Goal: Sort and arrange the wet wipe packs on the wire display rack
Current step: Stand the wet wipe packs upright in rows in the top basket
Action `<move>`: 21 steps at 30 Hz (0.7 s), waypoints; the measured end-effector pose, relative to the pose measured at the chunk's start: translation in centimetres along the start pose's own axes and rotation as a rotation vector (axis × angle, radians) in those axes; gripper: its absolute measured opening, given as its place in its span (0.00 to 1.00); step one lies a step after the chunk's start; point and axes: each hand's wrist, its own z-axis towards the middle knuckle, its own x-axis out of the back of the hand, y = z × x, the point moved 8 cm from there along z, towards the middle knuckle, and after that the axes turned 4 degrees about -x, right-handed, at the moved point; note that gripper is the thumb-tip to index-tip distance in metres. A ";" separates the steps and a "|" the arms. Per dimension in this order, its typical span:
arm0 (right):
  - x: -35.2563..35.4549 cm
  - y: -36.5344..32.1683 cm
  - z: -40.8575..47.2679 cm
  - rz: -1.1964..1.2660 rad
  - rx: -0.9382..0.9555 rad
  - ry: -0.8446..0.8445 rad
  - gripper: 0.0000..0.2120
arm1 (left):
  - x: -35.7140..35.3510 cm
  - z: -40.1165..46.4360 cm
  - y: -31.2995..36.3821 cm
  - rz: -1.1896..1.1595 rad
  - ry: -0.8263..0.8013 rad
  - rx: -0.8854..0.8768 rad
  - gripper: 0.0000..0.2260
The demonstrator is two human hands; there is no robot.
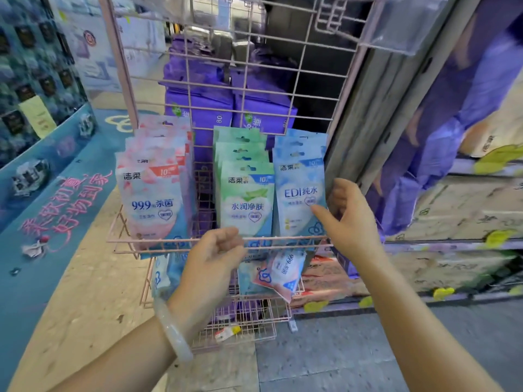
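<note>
A pink wire rack point(215, 239) holds three upright rows of wet wipe packs: pink packs point(152, 199) on the left, green packs point(245, 199) in the middle, blue packs point(300, 190) on the right. My right hand point(351, 219) is at the right edge of the front blue pack, thumb touching its face, fingers apart. My left hand point(212, 261) hovers loosely curled at the basket's front rail below the green packs, holding nothing. On a lower shelf, a pink pack point(280, 273) and other packs lie tilted.
Purple bulk packs point(254, 108) stand behind the rack grid. Cardboard boxes point(452, 210) and purple packaging fill shelves on the right. A teal display stand point(42, 154) is on the left. A clear sign holder point(402, 26) hangs at the rack's top right.
</note>
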 end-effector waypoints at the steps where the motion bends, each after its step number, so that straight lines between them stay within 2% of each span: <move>1: -0.3 -0.4 -0.2 -0.040 0.036 0.007 0.25 | 0.5 -0.2 -1.1 0.005 0.003 0.053 0.10; 5: -1.4 -0.1 -1.1 -0.425 0.046 -0.022 0.10 | 4.1 -1.1 -6.7 0.045 0.092 0.281 0.07; 7: -0.7 -1.4 -2.8 -0.383 0.175 0.134 0.07 | 6.5 -1.4 -9.1 0.097 0.175 0.364 0.09; 9: -1.2 -3.6 -6.3 -0.210 0.356 0.227 0.06 | 7.9 -1.8 -10.8 0.089 0.207 0.410 0.06; 10: -3.0 -4.1 -7.9 -0.144 0.399 0.130 0.05 | 8.5 -2.0 -11.5 0.084 0.217 0.427 0.07; 11: -6.1 -3.8 -9.4 -0.109 0.386 -0.063 0.06 | 8.9 -2.3 -12.0 0.083 0.229 0.441 0.10; 13: -13.3 -1.4 -12.1 -0.135 0.217 -0.504 0.09 | 9.6 -2.8 -12.5 0.098 0.240 0.464 0.13; 14: -16.3 0.2 -13.0 -0.167 0.124 -0.651 0.12 | 9.9 -3.1 -12.8 0.086 0.247 0.475 0.13; 16: -20.9 2.5 -13.0 -0.219 -0.002 -0.764 0.15 | 10.9 -3.6 -13.5 0.027 0.308 0.500 0.13; 19: -25.9 4.1 -10.6 -0.315 -0.137 -0.770 0.16 | 12.9 -4.8 -14.1 0.009 0.406 0.528 0.06; 21: -28.6 5.2 -9.3 -0.395 -0.225 -0.787 0.18 | 14.1 -5.4 -14.4 -0.002 0.427 0.526 0.08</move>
